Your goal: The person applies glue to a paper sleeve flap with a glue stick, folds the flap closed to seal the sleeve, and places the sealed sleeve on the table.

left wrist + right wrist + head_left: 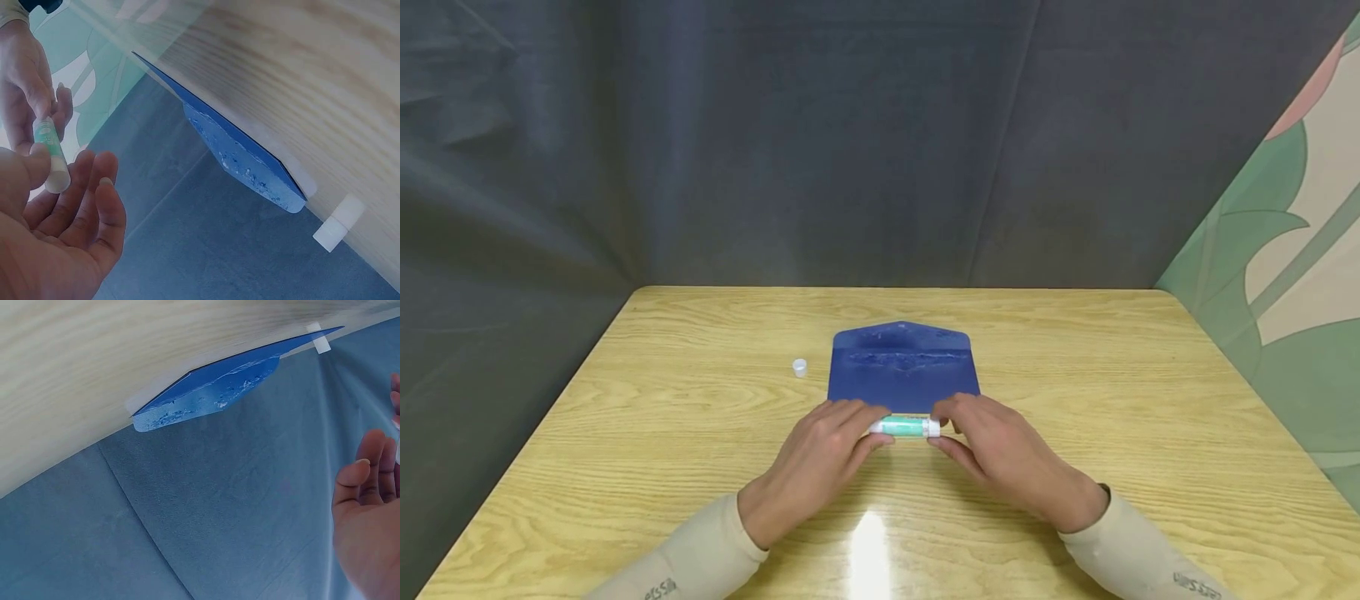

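A white and green glue stick (904, 427) lies sideways between my two hands, just in front of the envelope. My left hand (823, 446) pinches its left end between thumb and fingers, and my right hand (1003, 450) pinches the white right end. In the left wrist view the glue stick (53, 156) points its round white end toward the camera. The blue envelope (902, 379) has its flap open toward the back, with whitish glue smears on the flap and along the fold. To its left stands a small white cap (800, 367).
The wooden table (1075, 358) carries these things. A dark cloth (850, 150) hangs behind and on the left, and a wall with leaf patterns (1285, 275) rises at the right. Light glares off the table's front.
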Action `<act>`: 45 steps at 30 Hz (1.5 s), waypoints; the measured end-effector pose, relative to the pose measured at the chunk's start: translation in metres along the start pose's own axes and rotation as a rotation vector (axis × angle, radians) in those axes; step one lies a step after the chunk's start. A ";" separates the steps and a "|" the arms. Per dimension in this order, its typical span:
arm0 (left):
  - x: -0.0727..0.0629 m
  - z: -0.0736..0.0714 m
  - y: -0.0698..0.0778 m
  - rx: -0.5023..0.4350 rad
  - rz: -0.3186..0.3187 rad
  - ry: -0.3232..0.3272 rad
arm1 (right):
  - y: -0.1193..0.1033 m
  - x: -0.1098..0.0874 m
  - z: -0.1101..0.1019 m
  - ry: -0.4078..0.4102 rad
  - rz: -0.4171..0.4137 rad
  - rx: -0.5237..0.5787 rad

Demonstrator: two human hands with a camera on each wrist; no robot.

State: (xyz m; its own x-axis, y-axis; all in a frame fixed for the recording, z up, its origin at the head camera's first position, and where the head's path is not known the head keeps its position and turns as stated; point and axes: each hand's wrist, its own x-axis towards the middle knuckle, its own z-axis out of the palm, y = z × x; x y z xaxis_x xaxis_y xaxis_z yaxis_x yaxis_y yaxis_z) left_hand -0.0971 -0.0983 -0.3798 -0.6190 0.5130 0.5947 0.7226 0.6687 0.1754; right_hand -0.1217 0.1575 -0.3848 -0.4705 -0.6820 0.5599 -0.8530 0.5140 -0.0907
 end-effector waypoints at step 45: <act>0.000 0.000 0.003 -0.063 -0.003 -0.009 | 0.001 -0.001 0.004 0.003 -0.032 -0.110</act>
State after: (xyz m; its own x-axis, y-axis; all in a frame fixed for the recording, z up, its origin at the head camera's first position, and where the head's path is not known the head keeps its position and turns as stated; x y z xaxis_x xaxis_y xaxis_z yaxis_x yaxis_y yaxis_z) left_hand -0.0950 -0.0965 -0.3796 -0.6236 0.5161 0.5872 0.7387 0.6349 0.2265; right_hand -0.1228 0.1566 -0.3882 -0.4426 -0.6973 0.5638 -0.8376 0.5460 0.0177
